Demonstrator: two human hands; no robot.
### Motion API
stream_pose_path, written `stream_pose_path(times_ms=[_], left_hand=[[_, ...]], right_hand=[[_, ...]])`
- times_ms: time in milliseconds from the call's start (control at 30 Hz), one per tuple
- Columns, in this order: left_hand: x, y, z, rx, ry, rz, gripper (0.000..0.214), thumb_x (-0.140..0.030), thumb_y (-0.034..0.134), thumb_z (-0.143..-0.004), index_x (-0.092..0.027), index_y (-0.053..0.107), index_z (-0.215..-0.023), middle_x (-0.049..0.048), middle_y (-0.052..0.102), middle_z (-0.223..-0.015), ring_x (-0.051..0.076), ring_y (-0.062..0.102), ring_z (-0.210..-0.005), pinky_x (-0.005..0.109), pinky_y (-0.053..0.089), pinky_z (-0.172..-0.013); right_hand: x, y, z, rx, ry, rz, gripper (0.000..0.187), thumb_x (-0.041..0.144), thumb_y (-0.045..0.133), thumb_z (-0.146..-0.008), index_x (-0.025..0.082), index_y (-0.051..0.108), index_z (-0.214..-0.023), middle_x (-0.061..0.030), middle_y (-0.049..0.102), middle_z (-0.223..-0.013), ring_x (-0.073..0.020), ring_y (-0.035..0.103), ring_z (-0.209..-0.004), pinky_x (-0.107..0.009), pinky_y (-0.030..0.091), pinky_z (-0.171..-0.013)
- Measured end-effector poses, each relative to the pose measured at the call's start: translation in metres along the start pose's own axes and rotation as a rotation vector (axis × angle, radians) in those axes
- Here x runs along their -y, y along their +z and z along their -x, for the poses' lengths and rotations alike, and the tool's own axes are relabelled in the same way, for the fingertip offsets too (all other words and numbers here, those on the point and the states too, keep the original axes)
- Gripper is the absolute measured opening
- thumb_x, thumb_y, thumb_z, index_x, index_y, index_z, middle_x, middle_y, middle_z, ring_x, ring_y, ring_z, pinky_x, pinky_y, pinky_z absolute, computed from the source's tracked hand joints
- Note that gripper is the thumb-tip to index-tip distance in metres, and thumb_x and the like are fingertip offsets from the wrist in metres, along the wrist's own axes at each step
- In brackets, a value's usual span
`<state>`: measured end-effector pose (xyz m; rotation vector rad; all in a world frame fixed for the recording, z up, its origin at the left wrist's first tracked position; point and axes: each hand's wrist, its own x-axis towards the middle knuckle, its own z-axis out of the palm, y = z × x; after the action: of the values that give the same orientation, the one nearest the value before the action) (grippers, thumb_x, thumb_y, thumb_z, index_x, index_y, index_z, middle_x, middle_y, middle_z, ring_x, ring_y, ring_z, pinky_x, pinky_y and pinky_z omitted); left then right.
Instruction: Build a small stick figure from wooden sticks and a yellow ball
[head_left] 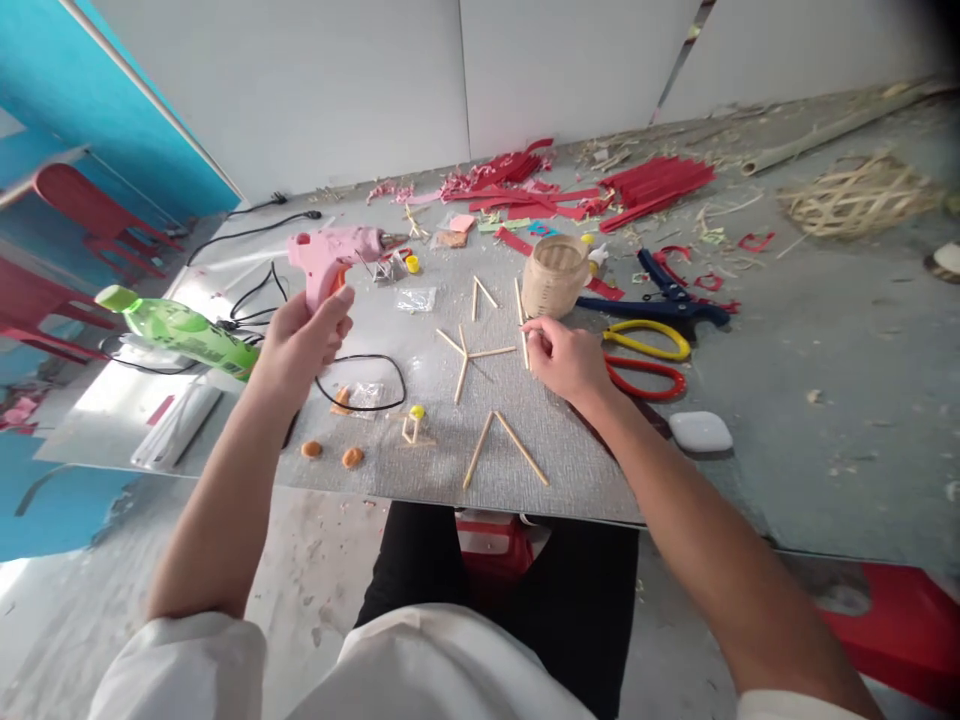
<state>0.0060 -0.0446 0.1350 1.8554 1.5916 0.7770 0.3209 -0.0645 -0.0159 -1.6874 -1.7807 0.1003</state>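
The pink glue gun (335, 247), gripped in the left hand's (311, 325) curled fingers, points rightward; the slim stick (518, 298) lies at the right hand's (562, 355) bunched fingertips, nearer that hand, long axis running away from the body, pinched or merely touched I cannot tell. Counted: one gun, one woven cup (553, 298) just beyond the right fingers, eight other sticks (491, 351) left of them
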Motion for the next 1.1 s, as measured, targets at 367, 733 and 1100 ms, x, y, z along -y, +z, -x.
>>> stream_pose_path(times_ms=[367, 733, 1100], left_hand=[[0.016, 0.024, -0.037, 0.112, -0.287, 0.298, 0.03, -0.047, 0.06, -0.083, -0.023, 0.043, -0.086, -0.0041, 0.048, -0.069, 0.007, 0.026, -0.047, 0.024, 0.018, -0.046], [0.031, 0.02, 0.016, -0.004, 0.258, -0.519, 0.038, -0.054, 0.062, -0.089, -0.021, 0.046, -0.08, -0.004, 0.051, -0.062, 0.011, 0.043, -0.053, 0.027, 0.03, -0.056], [0.035, 0.053, 0.04, 0.135, 0.359, -0.777, 0.036, -0.049, 0.062, -0.088, -0.018, 0.055, -0.105, 0.0026, 0.066, -0.073, 0.019, 0.06, -0.06, 0.029, 0.026, -0.053]], right_hand=[[0.0, -0.003, -0.001, -0.002, 0.0, 0.035, 0.034, 0.027, 0.047, -0.094, 0.018, 0.077, -0.108, -0.0081, 0.074, -0.069, -0.0257, 0.066, -0.063, -0.032, 0.034, -0.061], [-0.005, -0.002, -0.003, -0.036, 0.081, 0.049, 0.031, 0.025, 0.05, -0.092, 0.019, 0.077, -0.107, -0.0104, 0.079, -0.079, -0.0274, 0.069, -0.068, -0.033, 0.034, -0.062], [-0.007, 0.001, -0.003, -0.033, 0.074, 0.037, 0.031, 0.026, 0.05, -0.093, 0.019, 0.077, -0.106, -0.008, 0.075, -0.07, -0.024, 0.065, -0.061, -0.032, 0.033, -0.061]])
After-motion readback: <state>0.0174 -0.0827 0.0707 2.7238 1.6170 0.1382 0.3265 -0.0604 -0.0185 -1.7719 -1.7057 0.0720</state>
